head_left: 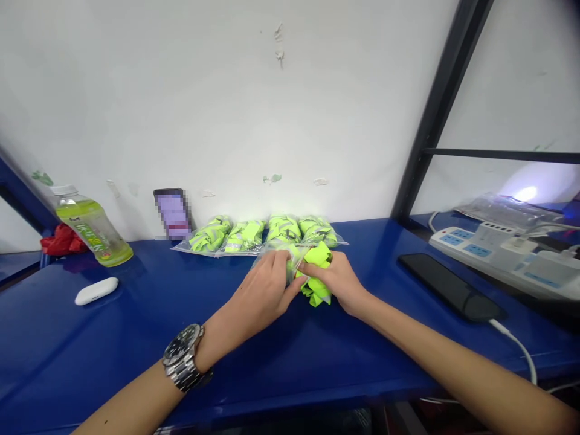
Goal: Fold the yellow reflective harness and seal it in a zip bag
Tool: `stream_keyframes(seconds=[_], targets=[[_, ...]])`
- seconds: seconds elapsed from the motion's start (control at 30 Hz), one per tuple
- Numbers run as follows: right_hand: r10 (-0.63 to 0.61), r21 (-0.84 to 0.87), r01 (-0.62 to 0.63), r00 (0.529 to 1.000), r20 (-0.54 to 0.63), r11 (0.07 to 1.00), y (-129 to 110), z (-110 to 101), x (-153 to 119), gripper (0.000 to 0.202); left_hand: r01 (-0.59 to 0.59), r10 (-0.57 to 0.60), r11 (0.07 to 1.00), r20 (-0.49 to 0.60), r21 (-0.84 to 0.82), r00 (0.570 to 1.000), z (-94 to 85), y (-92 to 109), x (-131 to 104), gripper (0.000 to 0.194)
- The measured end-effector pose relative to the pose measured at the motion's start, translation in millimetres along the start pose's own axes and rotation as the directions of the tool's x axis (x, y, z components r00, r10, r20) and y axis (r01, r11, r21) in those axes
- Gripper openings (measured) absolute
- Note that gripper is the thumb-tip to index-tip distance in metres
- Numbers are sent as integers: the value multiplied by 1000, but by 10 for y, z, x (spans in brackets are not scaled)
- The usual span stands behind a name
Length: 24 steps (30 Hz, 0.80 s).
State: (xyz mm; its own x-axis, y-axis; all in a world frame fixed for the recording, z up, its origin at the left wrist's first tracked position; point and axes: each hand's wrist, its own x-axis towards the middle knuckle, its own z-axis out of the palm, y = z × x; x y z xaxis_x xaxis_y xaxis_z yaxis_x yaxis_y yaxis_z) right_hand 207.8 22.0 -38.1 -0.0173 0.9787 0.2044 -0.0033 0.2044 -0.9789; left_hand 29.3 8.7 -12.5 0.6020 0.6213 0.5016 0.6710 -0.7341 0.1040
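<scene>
My left hand (pixel 267 284), with a metal watch (pixel 183 353) on its wrist, is closed on a clear plastic bag (pixel 292 266) that has some bright yellow-green material inside. Beside it, my right hand (pixel 342 281) grips a crumpled bundle of neon yellow-green fabric with grey reflective strips (pixel 316 293). The bundle sits at the bag's right side, between the two hands; how far it reaches into the bag is hidden by my fingers. Just behind, several clear bags of the same fabric (pixel 244 234) lie in a row against the wall.
On the left stand a drink bottle (pixel 97 232) and a propped phone (pixel 173 212), near a white earbud case (pixel 96 290) and red crumpled material (pixel 63 240). To the right lie a charging phone (pixel 448 286) and a power strip (pixel 498 254), beside a black metal post (pixel 421 139). The tabletop (pixel 217 314) is blue.
</scene>
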Motion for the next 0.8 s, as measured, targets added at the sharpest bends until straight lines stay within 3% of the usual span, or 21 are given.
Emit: stream_keyframes(seconds=[0.1,0.17,0.27,0.37,0.5,0.7,0.8], targets=[[83,133,-100,989,124,986,-47,-13,-39,34,105,-97,993,115,-59,989,57,-79,-26,20],[87,180,-137,962,259,974,-95,-42,-65,40,116,-111,993,131,-36,985,75,-140,-43,17],[26,169,-108,904,427,980,-125,-92,-73,48,119,-112,992,128,-46,985,87,-220,-60,12],[-24,138,-51,872,489,989,-78,-92,-48,48,124,-114,986,92,-108,989,126,-274,-55,14],[-9,21,1,929,370,1000,28,-13,-17,41,163,-166,974,-4,-156,986,187,-288,-6,18],[-52,-115,65,992,116,991,156,51,42,32,101,-94,964,40,-247,995,133,-117,16,24],[-43,-64,51,991,129,997,144,27,80,33,70,-67,963,23,-258,998,106,-34,-6,24]])
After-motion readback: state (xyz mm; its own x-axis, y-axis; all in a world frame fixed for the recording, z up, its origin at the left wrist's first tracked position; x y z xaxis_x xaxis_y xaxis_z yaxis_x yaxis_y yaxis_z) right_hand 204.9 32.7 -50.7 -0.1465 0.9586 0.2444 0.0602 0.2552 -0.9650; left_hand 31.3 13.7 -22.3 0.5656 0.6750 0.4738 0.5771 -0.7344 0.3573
